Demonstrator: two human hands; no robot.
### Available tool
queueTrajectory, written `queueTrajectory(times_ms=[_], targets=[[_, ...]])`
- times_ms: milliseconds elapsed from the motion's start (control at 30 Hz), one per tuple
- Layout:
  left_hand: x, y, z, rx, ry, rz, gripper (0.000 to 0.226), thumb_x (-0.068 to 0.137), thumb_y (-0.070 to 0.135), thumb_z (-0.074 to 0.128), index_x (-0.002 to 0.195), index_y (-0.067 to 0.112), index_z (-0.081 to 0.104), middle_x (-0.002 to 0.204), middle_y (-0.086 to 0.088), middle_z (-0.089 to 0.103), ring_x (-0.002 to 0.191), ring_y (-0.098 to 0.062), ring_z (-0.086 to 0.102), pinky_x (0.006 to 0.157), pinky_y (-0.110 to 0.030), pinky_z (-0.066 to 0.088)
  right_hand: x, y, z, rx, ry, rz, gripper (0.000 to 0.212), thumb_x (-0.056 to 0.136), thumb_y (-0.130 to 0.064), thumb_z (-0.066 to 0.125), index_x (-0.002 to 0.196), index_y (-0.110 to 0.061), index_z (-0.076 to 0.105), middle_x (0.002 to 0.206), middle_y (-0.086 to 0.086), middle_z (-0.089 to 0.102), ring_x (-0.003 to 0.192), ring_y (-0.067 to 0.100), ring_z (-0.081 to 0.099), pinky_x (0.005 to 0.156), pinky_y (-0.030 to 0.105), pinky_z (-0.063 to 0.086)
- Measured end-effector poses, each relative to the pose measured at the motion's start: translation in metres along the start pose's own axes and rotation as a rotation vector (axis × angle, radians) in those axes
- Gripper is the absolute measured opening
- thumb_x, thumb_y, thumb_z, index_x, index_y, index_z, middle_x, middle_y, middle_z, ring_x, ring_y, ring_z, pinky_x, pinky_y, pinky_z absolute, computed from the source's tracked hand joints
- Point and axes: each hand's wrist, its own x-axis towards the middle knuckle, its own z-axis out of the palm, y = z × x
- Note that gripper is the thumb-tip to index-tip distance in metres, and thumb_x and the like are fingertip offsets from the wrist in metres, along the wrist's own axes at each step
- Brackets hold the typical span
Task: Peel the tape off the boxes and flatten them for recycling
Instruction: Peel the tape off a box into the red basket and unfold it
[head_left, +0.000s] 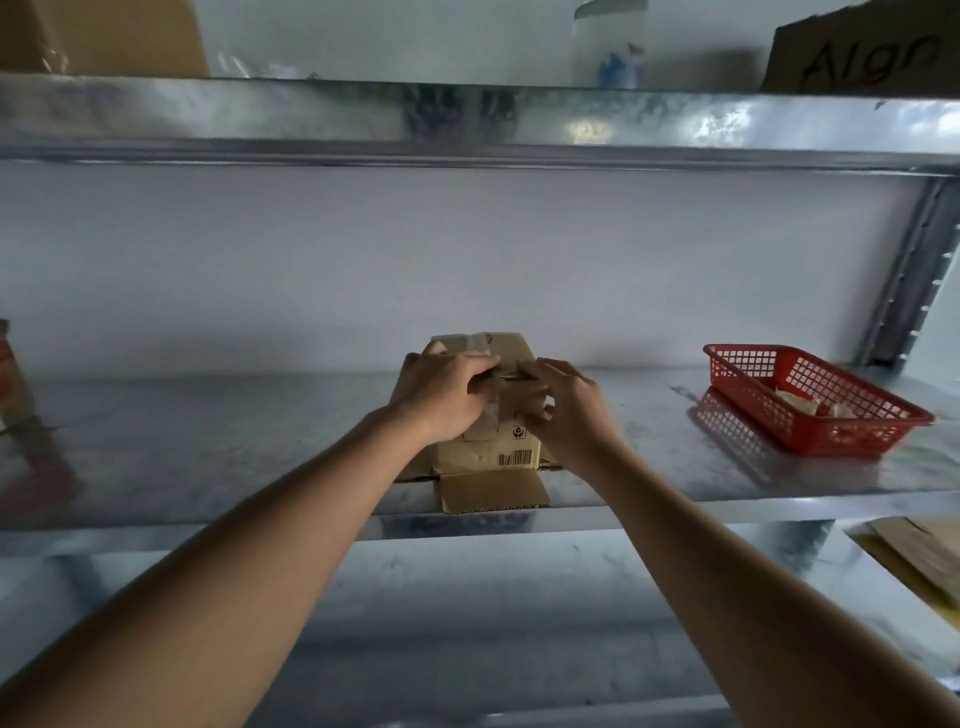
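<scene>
Both hands work on the small cardboard box (485, 415) standing on the metal shelf (208, 447), the left hand (441, 395) curled over its top to steady it while the right hand (563, 410) pinches the tape (491, 410), probably to peel it.

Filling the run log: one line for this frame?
stage: peeling tape | left hand: holds cardboard box top | right hand: fingers at tape seam | box on metal shelf | red basket to right
</scene>
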Motion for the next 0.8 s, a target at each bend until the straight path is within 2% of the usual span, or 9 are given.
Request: queueTrajectory(times_ms=[100,167,267,367,433,500,600,767,800], targets=[[0.012,-0.011,-0.012,-0.057,-0.092,0.032,0.041,0.109,0.047,0.036,0.134,0.034,0.066,0.146,0.018,0.057,0.128,-0.025,0.047,0.108,-0.045,0.034,0.001,0.007,-0.004,-0.056,-0.013,-0.052,0.071,0.074,-0.002,0.088,0.139,-0.018,0.065,0.138,0.001,0.065,0.117,0.023,0.066,0.099,0.042,0.055],[0.021,-0.018,-0.018,-0.089,-0.132,0.063,0.036,0.110,0.039,0.041,0.132,0.031,0.069,0.131,0.014,0.063,0.123,-0.024,0.050,0.106,-0.043,0.039,0.003,0.007,-0.005,-0.074,-0.012,-0.077,0.071,0.071,-0.007,0.090,0.137,-0.018,0.066,0.136,0.001,0.067,0.115,0.024,0.067,0.097,0.044,0.056],[0.037,-0.019,-0.023,-0.133,-0.190,0.095,0.030,0.107,0.029,0.053,0.133,0.032,0.068,0.114,0.014,0.055,0.119,-0.019,0.051,0.097,-0.032,0.039,0.006,0.010,-0.007,-0.081,0.006,-0.087,0.064,0.073,-0.010,0.088,0.133,-0.024,0.069,0.131,-0.001,0.071,0.109,0.024,0.071,0.090,0.044,0.058],[0.051,-0.019,-0.022,-0.208,-0.266,0.075,0.029,0.106,0.032,0.056,0.132,0.037,0.068,0.145,0.005,0.051,0.139,-0.020,0.044,0.109,-0.030,0.031,0.003,0.016,-0.007,-0.070,0.072,-0.116,0.056,0.079,-0.010,0.083,0.130,-0.028,0.071,0.132,-0.005,0.070,0.108,0.022,0.073,0.088,0.044,0.059],[0.052,-0.023,-0.021,-0.326,-0.332,0.039,0.028,0.105,0.036,0.057,0.129,0.043,0.067,0.167,0.002,0.031,0.154,-0.020,0.026,0.122,-0.036,0.017,0.000,0.020,-0.007,-0.088,0.111,-0.139,0.050,0.087,-0.010,0.076,0.132,-0.031,0.070,0.137,-0.006,0.067,0.115,0.022,0.071,0.090,0.044,0.060],[0.049,-0.030,-0.018,-0.441,-0.361,0.009,0.025,0.104,0.038,0.057,0.124,0.050,0.066,0.169,0.004,0.025,0.156,-0.016,0.018,0.122,-0.033,0.009,-0.001,0.021,-0.005,-0.097,0.126,-0.146,0.047,0.092,-0.013,0.071,0.134,-0.035,0.068,0.139,-0.008,0.064,0.121,0.022,0.067,0.091,0.045,0.060],[0.045,-0.036,-0.012,-0.532,-0.350,-0.016,0.025,0.105,0.035,0.056,0.123,0.050,0.067,0.168,0.006,0.026,0.156,-0.011,0.018,0.121,-0.029,0.008,-0.002,0.022,0.002,-0.087,0.167,-0.158,0.044,0.093,-0.019,0.071,0.132,-0.039,0.068,0.139,-0.009,0.064,0.115,0.019,0.070,0.086,0.040,0.061],[0.041,-0.036,-0.008,-0.569,-0.313,-0.049,0.026,0.105,0.036,0.056,0.126,0.046,0.068,0.167,0.008,0.029,0.155,-0.008,0.019,0.119,-0.026,0.009,-0.001,0.027,0.004,0.061,0.225,-0.103,0.029,0.097,-0.024,0.069,0.123,-0.036,0.074,0.127,-0.009,0.070,0.097,0.005,0.072,0.075,0.012,0.053],[0.040,-0.036,-0.007,-0.576,-0.307,-0.054,0.027,0.105,0.037,0.055,0.128,0.045,0.068,0.167,0.009,0.029,0.155,-0.008,0.019,0.121,-0.028,0.010,0.001,0.028,0.004,0.091,0.224,-0.075,0.028,0.097,-0.024,0.070,0.122,-0.035,0.075,0.124,-0.010,0.072,0.090,0.005,0.073,0.072,0.011,0.052]])
